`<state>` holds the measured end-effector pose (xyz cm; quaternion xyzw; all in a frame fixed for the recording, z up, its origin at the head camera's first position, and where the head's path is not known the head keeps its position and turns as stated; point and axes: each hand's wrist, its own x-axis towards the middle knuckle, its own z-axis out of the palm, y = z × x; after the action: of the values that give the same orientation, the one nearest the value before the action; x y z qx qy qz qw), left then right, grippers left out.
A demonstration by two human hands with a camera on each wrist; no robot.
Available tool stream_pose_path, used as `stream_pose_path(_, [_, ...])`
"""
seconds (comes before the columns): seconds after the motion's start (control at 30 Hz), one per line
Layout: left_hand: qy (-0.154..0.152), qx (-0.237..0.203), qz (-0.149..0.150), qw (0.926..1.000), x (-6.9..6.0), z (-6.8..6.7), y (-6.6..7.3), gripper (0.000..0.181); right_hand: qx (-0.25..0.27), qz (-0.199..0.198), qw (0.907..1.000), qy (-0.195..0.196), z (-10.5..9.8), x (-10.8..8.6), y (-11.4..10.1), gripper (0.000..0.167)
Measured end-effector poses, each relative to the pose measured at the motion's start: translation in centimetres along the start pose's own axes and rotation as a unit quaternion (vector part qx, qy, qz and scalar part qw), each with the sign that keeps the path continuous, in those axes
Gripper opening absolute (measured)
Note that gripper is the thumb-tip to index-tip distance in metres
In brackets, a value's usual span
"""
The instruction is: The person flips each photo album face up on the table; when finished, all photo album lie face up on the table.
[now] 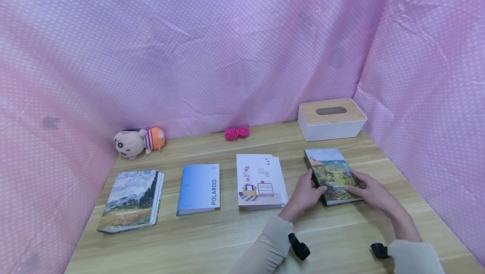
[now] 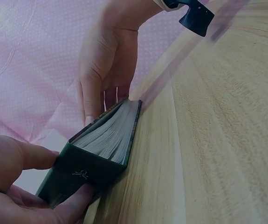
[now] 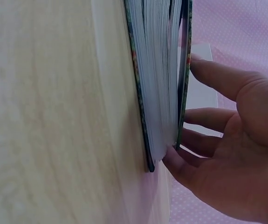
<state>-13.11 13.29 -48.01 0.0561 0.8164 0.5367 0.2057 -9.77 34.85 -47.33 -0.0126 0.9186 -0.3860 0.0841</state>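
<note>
A thick photo album with a painted garden scene on its cover lies at the right of the table. My left hand grips its dark green spine, the thumb reaching onto the cover in the head view. From the other side my right hand holds the album, thumb on the cover. In the right wrist view the fingers of that hand are bent against the page edge, and the upper cover stands slightly off the white pages.
Left of it lie a white illustrated album, a blue POLAROID album and a landscape-painting album. Behind them are a plush toy, pink yarn and a wooden-topped tissue box. A pink dotted curtain hangs behind the table.
</note>
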Motion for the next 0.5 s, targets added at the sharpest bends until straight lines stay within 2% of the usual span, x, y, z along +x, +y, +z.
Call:
stream_pose_path(0.1, [0.002,-0.015,0.000,0.9999,0.02,-0.10,-0.08,0.071,-0.004,-0.008,1.0000,0.003,0.18,0.04,-0.08,0.081])
stream_pose_path(0.33, [0.004,-0.046,0.018,0.9988,0.22,-0.37,-0.59,0.050,-0.018,-0.026,0.9993,0.021,0.62,0.02,-0.34,0.076])
stream_pose_path(0.5, [-0.001,-0.061,0.013,0.9980,0.18,-0.50,-0.88,0.050,-0.029,-0.019,0.9991,0.024,0.79,0.02,-0.50,0.075])
